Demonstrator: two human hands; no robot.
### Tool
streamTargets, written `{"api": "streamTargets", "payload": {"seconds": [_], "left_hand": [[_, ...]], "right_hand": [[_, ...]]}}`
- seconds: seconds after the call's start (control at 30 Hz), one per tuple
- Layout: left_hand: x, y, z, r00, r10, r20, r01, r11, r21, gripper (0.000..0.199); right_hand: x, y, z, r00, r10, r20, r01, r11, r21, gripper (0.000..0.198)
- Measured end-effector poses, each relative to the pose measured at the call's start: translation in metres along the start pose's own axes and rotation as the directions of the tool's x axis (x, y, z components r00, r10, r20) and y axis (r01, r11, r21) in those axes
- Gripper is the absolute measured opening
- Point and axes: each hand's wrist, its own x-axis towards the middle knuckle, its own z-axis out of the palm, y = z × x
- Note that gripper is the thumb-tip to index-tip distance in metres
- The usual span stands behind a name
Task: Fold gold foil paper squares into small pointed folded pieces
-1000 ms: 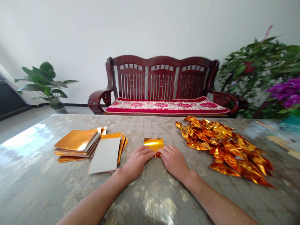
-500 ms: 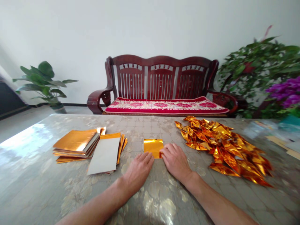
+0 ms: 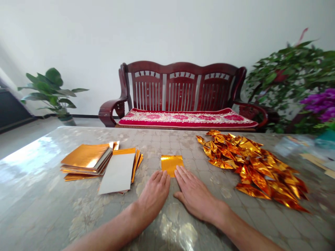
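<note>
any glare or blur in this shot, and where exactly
Head view: strong white glare on the tabletop at far left, another shiny patch bottom centre; bright reflections on the stacked gold foil sheets and folded foil pieces; purple flowers at the right edge look soft; left hand and right hand look fairly clear.

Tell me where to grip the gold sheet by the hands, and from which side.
Pinch the gold sheet, probably by its far edge, from the far side: it lies flat, and the left hand and right hand cover its near corners.
</note>
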Motion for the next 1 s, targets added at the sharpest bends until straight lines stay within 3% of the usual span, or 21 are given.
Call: {"api": "streamTargets", "payload": {"seconds": [0.27,0.5,0.6,0.77,0.87,1.0], "left_hand": [[-0.006,0.002,-0.003,0.997,-0.077,0.012,0.076,0.994,0.078,0.037],[0.0,-0.011,-0.014,0.997,-0.075,0.021,0.076,0.996,-0.047,0.017],[0.007,-0.02,-0.015,0.987,-0.161,0.005,0.161,0.982,-0.104,0.022],[0.019,-0.03,-0.013,0.943,-0.332,0.0,0.323,0.917,-0.235,0.014],[0.021,-0.032,-0.011,0.921,-0.391,0.006,0.376,0.882,-0.286,0.019],[0.02,-0.032,-0.008,0.903,-0.428,0.016,0.415,0.864,-0.286,0.031]], "right_hand": [[0.0,0.005,-0.006,0.993,0.119,-0.012,-0.119,0.983,-0.136,0.065],[0.013,0.006,-0.014,0.99,0.09,-0.108,-0.113,0.966,-0.232,0.021],[0.014,0.01,-0.01,0.984,0.082,-0.16,-0.116,0.969,-0.22,0.011],[0.014,0.022,-0.006,0.963,0.11,-0.248,-0.133,0.988,-0.077,0.01],[0.016,0.029,-0.006,0.942,0.181,-0.283,-0.185,0.983,0.012,0.009],[0.018,0.034,-0.007,0.908,0.315,-0.275,-0.311,0.949,0.059,0.027]]}}
